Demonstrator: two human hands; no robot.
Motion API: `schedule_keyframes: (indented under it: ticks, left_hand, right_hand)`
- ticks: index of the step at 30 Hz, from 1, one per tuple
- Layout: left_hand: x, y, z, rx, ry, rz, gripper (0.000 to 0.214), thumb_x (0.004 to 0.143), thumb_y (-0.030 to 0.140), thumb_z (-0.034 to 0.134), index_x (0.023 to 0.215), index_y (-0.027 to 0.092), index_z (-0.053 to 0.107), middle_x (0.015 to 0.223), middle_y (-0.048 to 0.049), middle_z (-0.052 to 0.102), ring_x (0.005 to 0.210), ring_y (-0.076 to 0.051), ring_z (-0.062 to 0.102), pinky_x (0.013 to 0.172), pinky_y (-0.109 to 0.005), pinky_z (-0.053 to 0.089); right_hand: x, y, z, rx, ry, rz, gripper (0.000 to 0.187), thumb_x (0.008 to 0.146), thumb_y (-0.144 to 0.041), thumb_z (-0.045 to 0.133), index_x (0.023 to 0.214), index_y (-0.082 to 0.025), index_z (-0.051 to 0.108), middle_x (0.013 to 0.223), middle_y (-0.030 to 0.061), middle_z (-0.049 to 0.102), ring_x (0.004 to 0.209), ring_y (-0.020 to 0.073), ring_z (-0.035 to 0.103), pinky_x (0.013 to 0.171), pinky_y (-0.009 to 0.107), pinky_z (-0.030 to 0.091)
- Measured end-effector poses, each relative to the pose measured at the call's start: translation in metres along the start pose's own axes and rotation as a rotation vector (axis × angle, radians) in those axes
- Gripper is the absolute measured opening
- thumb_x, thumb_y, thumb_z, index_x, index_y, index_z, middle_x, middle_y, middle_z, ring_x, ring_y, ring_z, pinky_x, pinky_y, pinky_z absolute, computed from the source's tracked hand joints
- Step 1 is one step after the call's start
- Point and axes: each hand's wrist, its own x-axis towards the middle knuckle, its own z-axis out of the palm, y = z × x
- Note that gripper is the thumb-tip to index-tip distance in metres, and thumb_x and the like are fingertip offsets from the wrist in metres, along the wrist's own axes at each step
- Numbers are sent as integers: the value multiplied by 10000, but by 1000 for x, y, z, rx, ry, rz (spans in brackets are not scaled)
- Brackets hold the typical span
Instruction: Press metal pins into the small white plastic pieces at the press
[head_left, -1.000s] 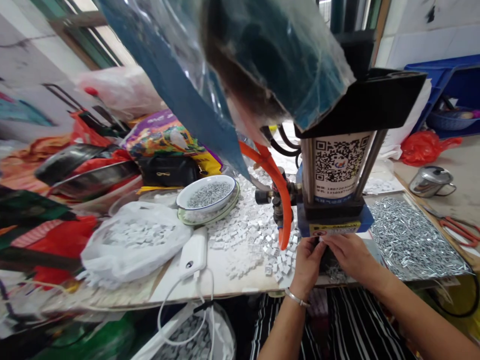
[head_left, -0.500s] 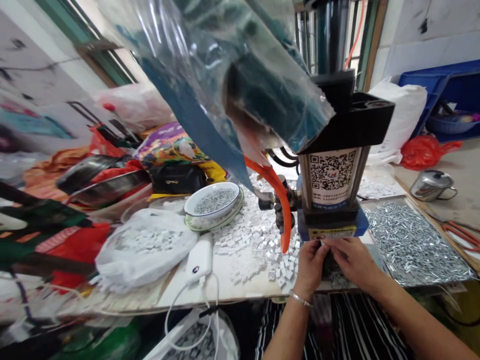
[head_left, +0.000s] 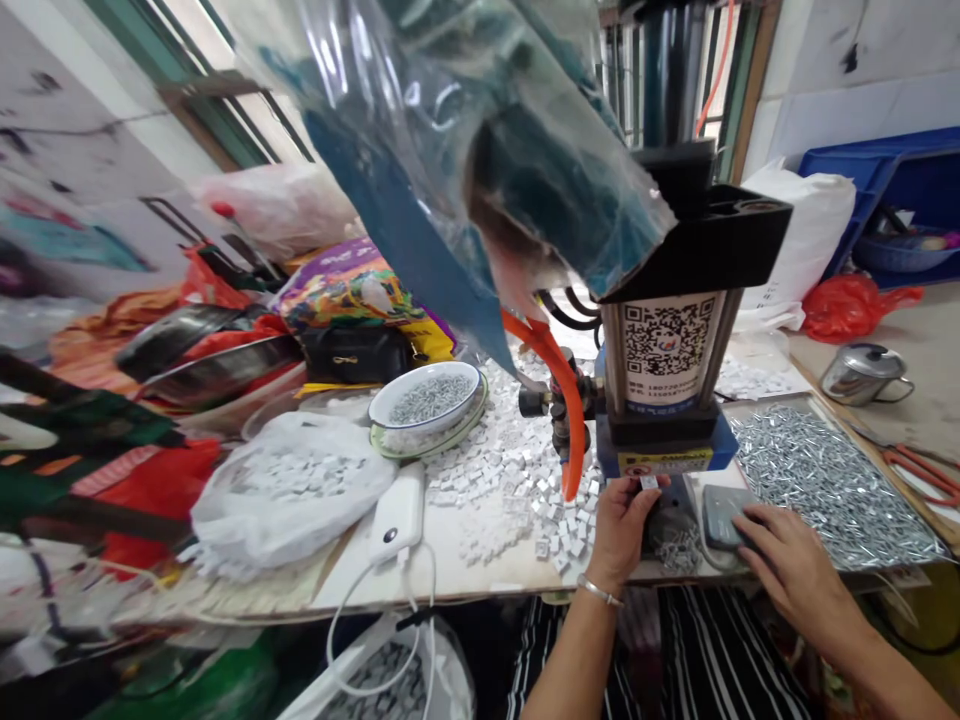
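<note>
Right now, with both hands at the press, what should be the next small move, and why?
Probably draw the fingers of the left hand back a little before anything is pressed. That hand pinches a small white square piece right under the blue-based press machine, while the right hand lies open on the flat grey box beside it.

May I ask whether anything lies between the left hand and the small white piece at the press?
Nothing visible: the left hand pinches the white piece at the press base; the right hand rests on a grey box.
</note>
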Motion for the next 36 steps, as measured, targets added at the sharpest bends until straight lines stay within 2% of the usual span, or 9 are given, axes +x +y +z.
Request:
schedule_keyframes:
  ticks: [5, 11, 17, 21, 25, 28, 31, 33, 36]
  left_hand:
    - [1, -7, -1, -43, 1, -13, 213, 786, 378, 757, 876, 189, 801, 958, -92, 800, 956, -265, 697, 925, -393, 501]
    - [3, -13, -1, -40, 58, -30, 229, 740, 402, 807, 825, 189, 787, 912, -83, 795, 931, -261, 700, 945, -399, 493]
    - [3, -10, -1, -55, 26, -10, 208, 741, 385, 797, 831, 201, 763, 914, -53, 783, 909, -230, 684, 894, -361, 500]
    - [-1, -8, -1, -5, 87, -16, 264, 741, 426, 810, 828, 192, 723, 856, -40, 747, 829, -203, 648, 825, -331, 495]
    - [-4, 1, 4, 118, 142, 25, 264, 821, 452, 747, 805, 191, 713, 789, -28, 698, 804, -192, 618, 809, -312, 472]
    - [2, 7, 8, 215, 172, -63, 239, 854, 398, 698, 744, 186, 714, 676, -6, 647, 692, -170, 566, 700, -288, 436]
    - [12, 6, 11, 262, 197, -167, 243, 816, 331, 705, 631, 174, 692, 571, 11, 582, 594, -154, 505, 620, -283, 387]
    - [17, 4, 12, 274, 217, -177, 226, 774, 306, 734, 603, 170, 679, 572, 10, 588, 601, -156, 513, 627, -284, 390]
    - [17, 0, 11, 247, 196, -153, 211, 766, 337, 748, 655, 167, 689, 650, -4, 650, 675, -169, 563, 669, -279, 416]
  right_hand:
    - [-6, -14, -3, -74, 11, 31, 289, 999, -387, 497, 1173, -243, 678, 1182, 120, 693, 1101, 306, 629, 902, 472, 499]
    - [-14, -16, 5, -130, 39, 24, 271, 999, -299, 489, 1189, -247, 676, 1148, 104, 720, 1119, 296, 631, 930, 470, 480]
    - [-10, -14, 5, -33, 61, 56, 240, 986, -309, 520, 1132, -241, 698, 1108, 99, 722, 1074, 290, 637, 919, 477, 496]
    - [4, 4, -10, 84, 91, 73, 215, 984, -299, 516, 1047, -242, 714, 1039, 88, 719, 1002, 261, 644, 910, 453, 510]
    - [19, 40, -19, -32, 153, 119, 268, 979, -331, 486, 1058, -222, 718, 1064, 119, 693, 1029, 283, 623, 927, 479, 498]
    - [26, 62, -13, -228, 138, 194, 355, 976, -374, 471, 1165, -173, 695, 1163, 178, 648, 1090, 326, 587, 892, 501, 493]
    - [28, 70, -3, -384, 58, 267, 369, 965, -379, 483, 1199, -174, 681, 1211, 180, 638, 1089, 348, 560, 834, 502, 485]
    - [27, 70, 3, -433, 18, 283, 340, 963, -373, 490, 1162, -192, 698, 1221, 161, 647, 1086, 353, 548, 812, 496, 474]
    - [26, 69, 6, -427, 36, 283, 316, 964, -373, 495, 1110, -200, 717, 1229, 145, 651, 1097, 348, 536, 803, 480, 457]
